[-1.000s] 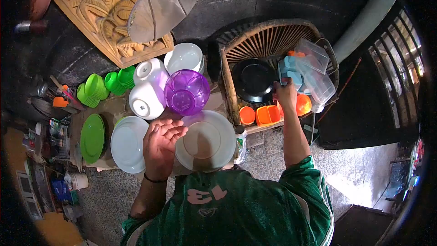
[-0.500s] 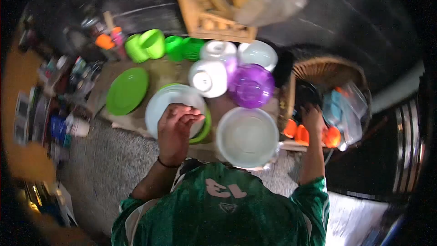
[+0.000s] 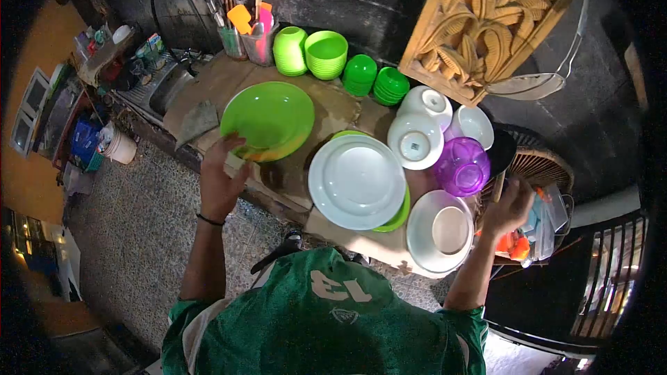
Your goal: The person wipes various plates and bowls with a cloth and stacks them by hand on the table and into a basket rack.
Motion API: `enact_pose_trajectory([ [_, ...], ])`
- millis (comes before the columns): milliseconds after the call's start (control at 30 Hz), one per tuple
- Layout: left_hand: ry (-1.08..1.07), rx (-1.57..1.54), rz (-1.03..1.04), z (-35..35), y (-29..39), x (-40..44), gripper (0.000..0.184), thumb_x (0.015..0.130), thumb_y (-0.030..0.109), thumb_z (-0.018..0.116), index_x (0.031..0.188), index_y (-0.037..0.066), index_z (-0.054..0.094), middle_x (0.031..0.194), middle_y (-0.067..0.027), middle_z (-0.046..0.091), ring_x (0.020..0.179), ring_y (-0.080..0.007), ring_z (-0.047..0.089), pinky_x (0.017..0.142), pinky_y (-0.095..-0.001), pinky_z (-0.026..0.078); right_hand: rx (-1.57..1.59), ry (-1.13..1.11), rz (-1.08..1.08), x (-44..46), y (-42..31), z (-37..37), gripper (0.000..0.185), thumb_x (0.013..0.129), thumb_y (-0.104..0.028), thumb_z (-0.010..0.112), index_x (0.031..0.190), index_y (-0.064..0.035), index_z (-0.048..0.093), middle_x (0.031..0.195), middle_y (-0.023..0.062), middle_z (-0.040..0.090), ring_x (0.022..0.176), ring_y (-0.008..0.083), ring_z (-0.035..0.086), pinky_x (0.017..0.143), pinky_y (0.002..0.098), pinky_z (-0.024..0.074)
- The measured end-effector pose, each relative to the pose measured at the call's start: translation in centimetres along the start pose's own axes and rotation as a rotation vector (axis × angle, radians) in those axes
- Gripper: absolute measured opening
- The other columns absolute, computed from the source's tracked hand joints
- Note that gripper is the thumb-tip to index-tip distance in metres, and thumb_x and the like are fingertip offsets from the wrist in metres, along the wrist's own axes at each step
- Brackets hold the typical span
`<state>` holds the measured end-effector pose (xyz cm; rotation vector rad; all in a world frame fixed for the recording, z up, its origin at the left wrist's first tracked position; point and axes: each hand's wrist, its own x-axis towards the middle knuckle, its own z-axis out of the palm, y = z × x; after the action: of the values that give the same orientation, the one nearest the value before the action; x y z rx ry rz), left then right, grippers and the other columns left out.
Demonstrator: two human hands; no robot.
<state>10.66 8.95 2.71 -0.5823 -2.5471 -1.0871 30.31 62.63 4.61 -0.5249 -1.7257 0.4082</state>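
My left hand [image 3: 222, 179] is at the near left edge of a large green plate [image 3: 271, 118], thumb and fingers apart. Its fingertips overlap the plate's rim; whether they touch it is unclear. My right hand [image 3: 508, 210] is above the near left side of a wicker basket [image 3: 545, 161], fingers curled. What it holds, if anything, is hidden. Between my hands, white plates [image 3: 358, 180] lie on a green plate [image 3: 397, 217]. A wide white bowl [image 3: 420, 239] stands left of my right hand, below an upturned purple bowl [image 3: 462, 167].
Upturned white bowls [image 3: 415, 140], dark green cups [image 3: 360, 75] and lime green bowls [image 3: 326, 54] line the back. Utensils stand in a holder [image 3: 258, 45] at back left, near a sink [image 3: 170, 90]. A carved wooden panel [image 3: 479, 35] leans behind. Orange items [image 3: 517, 246] sit by the basket.
My view has turned left. My left hand has moved from over the white plates to the green plate's edge. My right hand has come up out of the basket.
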Motion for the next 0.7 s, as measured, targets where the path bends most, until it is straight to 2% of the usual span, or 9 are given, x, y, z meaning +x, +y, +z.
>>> enact_pose_trajectory([
  [33, -0.007, -0.006, 0.000, -0.3, -1.0, 0.3, 0.043, 0.093, 0.021, 0.078, 0.135, 0.012, 0.068, 0.143, -0.0119, 0.066, 0.137, -0.0332, 0.060, 0.118, -0.0541, 0.041, 0.063, -0.052, -0.054, -1.1, -2.5, 1.4, 0.015, 0.099, -0.011, 0.073, 0.107, 0.0005, 0.074, 0.100, 0.0130, 0.074, 0.090, 0.0271, 0.069, 0.082, 0.0364, 0.0549],
  [100, -0.118, 0.381, 0.137, -0.6, -2.5, 0.8, 0.048, 0.091, 0.023, 0.079, 0.138, 0.019, 0.070, 0.152, -0.0087, 0.062, 0.148, -0.0346, 0.049, 0.125, -0.0643, 0.025, 0.172, -0.241, -0.203, -2.6, -10.4, 3.5, 0.013, 0.096, -0.006, 0.070, 0.106, 0.0005, 0.075, 0.098, 0.0119, 0.073, 0.083, 0.0233, 0.064, 0.076, 0.0345, 0.0506],
  [133, -0.119, 0.376, 0.139, -0.6, -3.4, 1.0, 0.048, 0.091, 0.023, 0.079, 0.138, 0.019, 0.070, 0.152, -0.0087, 0.062, 0.148, -0.0346, 0.049, 0.125, -0.0643, 0.025, 0.255, -0.301, -0.217, -4.1, -12.8, 4.6, 0.013, 0.094, -0.004, 0.070, 0.105, 0.0002, 0.075, 0.096, 0.0114, 0.073, 0.082, 0.0236, 0.063, 0.074, 0.0344, 0.0492],
  [200, -0.211, 0.396, 0.166, -0.5, -5.7, 1.4, 0.049, 0.091, 0.023, 0.079, 0.139, 0.025, 0.070, 0.153, 0.0004, 0.062, 0.154, -0.0295, 0.042, 0.127, -0.0673, 0.017, 0.372, -0.425, -0.208, -7.0, -17.6, 6.4, 0.014, 0.090, -0.001, 0.069, 0.103, -0.0002, 0.075, 0.094, 0.0119, 0.073, 0.082, 0.0262, 0.063, 0.075, 0.0363, 0.0490],
  [300, -0.362, 0.354, 0.234, -0.8, -9.0, 2.3, 0.047, 0.091, 0.021, 0.078, 0.137, 0.026, 0.071, 0.150, 0.0036, 0.065, 0.152, -0.0276, 0.045, 0.127, -0.0661, 0.018, 0.418, -0.624, -0.181, -10.1, -23.4, 7.4, 0.014, 0.087, 0.002, 0.072, 0.100, -0.0004, 0.076, 0.095, 0.0146, 0.075, 0.088, 0.0322, 0.066, 0.080, 0.0407, 0.0519],
  [433, -0.358, 0.164, 0.270, -0.5, -10.5, 2.7, 0.044, 0.091, 0.018, 0.076, 0.135, 0.028, 0.072, 0.147, 0.0063, 0.067, 0.148, -0.0265, 0.048, 0.127, -0.0658, 0.017, 0.463, -0.726, -0.138, -13.3, -26.1, 8.0, 0.011, 0.087, 0.000, 0.074, 0.097, -0.0023, 0.076, 0.098, 0.0127, 0.076, 0.093, 0.0327, 0.067, 0.087, 0.0425, 0.0533],
  [567, -0.334, 0.206, 0.343, -1.1, -10.0, 3.2, 0.040, 0.091, 0.018, 0.076, 0.131, 0.026, 0.074, 0.143, 0.0055, 0.069, 0.144, -0.0264, 0.051, 0.126, -0.0595, 0.023, 0.377, -0.707, -0.049, -14.5, -25.9, 7.0, 0.009, 0.087, -0.001, 0.074, 0.096, -0.0028, 0.076, 0.096, 0.0129, 0.075, 0.095, 0.0329, 0.066, 0.088, 0.0427, 0.0529],
  [633, -0.331, 0.209, 0.352, -1.5, -9.1, 3.0, 0.039, 0.091, 0.018, 0.076, 0.130, 0.024, 0.075, 0.142, 0.0047, 0.069, 0.144, -0.0266, 0.051, 0.126, -0.0563, 0.026, 0.260, -0.675, -0.087, -14.5, -24.7, 6.1, 0.010, 0.088, -0.002, 0.074, 0.097, -0.0026, 0.075, 0.097, 0.0130, 0.074, 0.096, 0.0334, 0.065, 0.088, 0.0435, 0.0519],
  [700, -0.108, 0.211, 0.402, -1.6, -7.9, 2.7, 0.036, 0.091, 0.018, 0.076, 0.127, 0.019, 0.075, 0.139, -0.0031, 0.070, 0.143, -0.0277, 0.052, 0.123, -0.0488, 0.034, 0.071, -0.669, -0.122, -14.1, -23.6, 5.2, 0.013, 0.089, -0.004, 0.073, 0.103, -0.0025, 0.073, 0.103, 0.0149, 0.073, 0.102, 0.0345, 0.064, 0.091, 0.0456, 0.0506],
])
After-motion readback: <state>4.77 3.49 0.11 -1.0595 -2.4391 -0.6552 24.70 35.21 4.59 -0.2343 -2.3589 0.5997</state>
